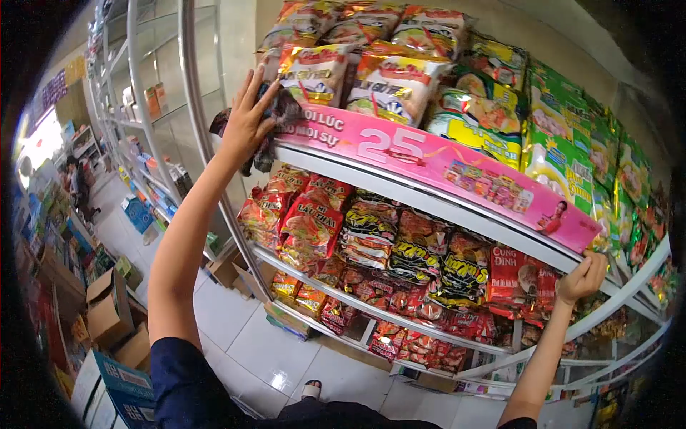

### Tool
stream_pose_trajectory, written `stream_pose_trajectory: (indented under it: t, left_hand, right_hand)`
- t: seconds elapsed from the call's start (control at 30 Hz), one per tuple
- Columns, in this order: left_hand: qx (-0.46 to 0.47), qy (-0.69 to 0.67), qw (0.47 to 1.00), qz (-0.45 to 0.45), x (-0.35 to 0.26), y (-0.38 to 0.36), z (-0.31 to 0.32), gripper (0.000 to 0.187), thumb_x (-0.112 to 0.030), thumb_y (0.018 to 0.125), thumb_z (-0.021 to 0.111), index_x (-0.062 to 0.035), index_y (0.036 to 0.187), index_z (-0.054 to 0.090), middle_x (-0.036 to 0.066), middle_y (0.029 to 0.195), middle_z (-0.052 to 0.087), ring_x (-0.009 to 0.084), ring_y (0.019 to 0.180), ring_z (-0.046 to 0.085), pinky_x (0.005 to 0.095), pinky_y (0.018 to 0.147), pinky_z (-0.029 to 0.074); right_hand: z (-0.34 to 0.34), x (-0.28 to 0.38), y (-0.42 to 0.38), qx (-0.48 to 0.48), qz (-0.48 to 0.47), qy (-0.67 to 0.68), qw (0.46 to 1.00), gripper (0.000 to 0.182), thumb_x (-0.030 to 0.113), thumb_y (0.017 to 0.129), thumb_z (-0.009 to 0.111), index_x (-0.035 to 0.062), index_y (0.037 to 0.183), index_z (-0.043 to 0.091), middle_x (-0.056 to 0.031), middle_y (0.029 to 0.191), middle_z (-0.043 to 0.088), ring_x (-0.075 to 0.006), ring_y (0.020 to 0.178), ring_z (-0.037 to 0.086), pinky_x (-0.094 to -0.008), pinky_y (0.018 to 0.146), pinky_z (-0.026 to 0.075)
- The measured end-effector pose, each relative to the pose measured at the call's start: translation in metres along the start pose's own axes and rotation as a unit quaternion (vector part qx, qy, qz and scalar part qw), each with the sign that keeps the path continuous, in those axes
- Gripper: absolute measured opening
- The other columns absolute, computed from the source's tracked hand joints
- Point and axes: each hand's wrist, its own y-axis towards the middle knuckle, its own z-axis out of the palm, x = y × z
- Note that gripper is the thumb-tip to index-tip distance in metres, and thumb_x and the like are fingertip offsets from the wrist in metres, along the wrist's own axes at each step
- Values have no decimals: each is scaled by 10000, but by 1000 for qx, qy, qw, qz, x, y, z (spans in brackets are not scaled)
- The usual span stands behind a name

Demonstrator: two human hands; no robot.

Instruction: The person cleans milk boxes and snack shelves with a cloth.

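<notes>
My left hand [250,118] presses a dark patterned cloth [263,146] against the left end of the top shelf, fingers long over it and thumb toward the pink strip. The pink promotional strip [429,168], printed with a large 25, runs along the front of the white shelf edge [400,189]. At the strip's right end, my right hand [584,277] is closed around the shelf edge, its fingers curled. Just behind the strip stand white and orange noodle packets [389,86], with green packets [557,154] farther right.
Lower shelves hold red noodle packets [312,218] and black ones [368,229]. A metal upright [204,136] stands left of the shelf. Cardboard boxes [107,311] line the aisle at left, on a tiled floor [257,347]. A person [78,186] is in the far background.
</notes>
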Motion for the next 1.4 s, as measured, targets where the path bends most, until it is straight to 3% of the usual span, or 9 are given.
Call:
stream_pose_trajectory:
  t: [0.1, 0.3, 0.47, 0.63, 0.8, 1.03, 1.17, 1.33, 1.4]
  left_hand:
    - [-28, -11, 997, 72, -49, 24, 13, 660, -208, 648, 669, -191, 1265, 436, 120, 1394, 256, 344, 1283, 217, 451, 1032, 225]
    - [-7, -48, 976, 210, -156, 83, 18, 556, -377, 730, 598, -307, 1256, 431, 68, 1375, 304, 320, 1270, 257, 436, 1036, 231]
    - [-43, -92, 945, 310, -251, 118, 35, 660, -360, 604, 669, -341, 1228, 453, 28, 1367, 333, 280, 1224, 342, 420, 1011, 283]
    - [-81, -164, 911, 371, -351, 151, 56, 555, -335, 686, 606, -332, 1216, 443, -18, 1353, 351, 218, 1216, 355, 412, 991, 297]
    - [-133, -178, 887, 405, -408, 172, 72, 394, -263, 741, 521, -287, 1135, 518, -15, 1310, 399, 214, 1215, 358, 425, 985, 300]
    - [-82, -159, 892, 416, -326, 146, 54, 411, -290, 732, 554, -316, 1139, 506, -11, 1314, 395, 218, 1200, 380, 408, 962, 330]
    - [6, -103, 938, 332, -234, 113, 31, 624, -350, 615, 667, -387, 1203, 463, 37, 1342, 354, 267, 1214, 352, 423, 1013, 279]
    - [6, -15, 986, 165, -112, 58, 8, 546, -386, 680, 620, -324, 1208, 492, 124, 1353, 317, 352, 1242, 291, 450, 1022, 250]
    - [-19, -8, 995, 93, -60, 32, 11, 471, -210, 649, 533, -128, 1112, 541, 180, 1338, 317, 358, 1243, 297, 430, 1021, 258]
  right_hand:
    - [-2, 5, 3, 8, 3, 4, 1000, 191, 121, 829, 413, 0, 734, 527, -150, 684, 478, -325, 650, 462, -401, 592, 335]
    - [-7, 8, 6, 27, 13, 15, 999, 145, 112, 801, 454, 18, 733, 540, -136, 697, 513, -313, 653, 475, -392, 603, 350]
    - [-6, -3, -6, -21, 18, 72, 997, 281, 85, 740, 561, 5, 1005, 514, -99, 775, 570, -271, 725, 516, -373, 691, 392]
    - [-2, -8, -16, -14, 97, 197, 975, 271, 68, 752, 557, -3, 1008, 503, -121, 845, 560, -279, 773, 515, -367, 720, 402]
    - [-11, -10, -17, 22, 133, 154, 979, 222, 40, 771, 541, -34, 978, 508, -144, 915, 538, -286, 812, 509, -356, 723, 418]
    - [-12, -8, -15, 30, 144, 207, 967, 132, 13, 792, 516, -16, 921, 518, -118, 855, 565, -240, 786, 540, -334, 747, 416]
    - [-8, -7, -14, 14, 119, 169, 978, 105, 17, 796, 518, -12, 896, 526, -115, 841, 565, -248, 770, 528, -341, 722, 409]
    - [1, -3, -9, -17, 115, 76, 990, 75, 47, 798, 531, -10, 846, 540, -119, 800, 562, -274, 724, 516, -362, 655, 400]
    - [4, -2, -9, -50, 90, 31, 994, 69, 52, 796, 532, -14, 811, 545, -124, 756, 557, -296, 689, 510, -372, 638, 401]
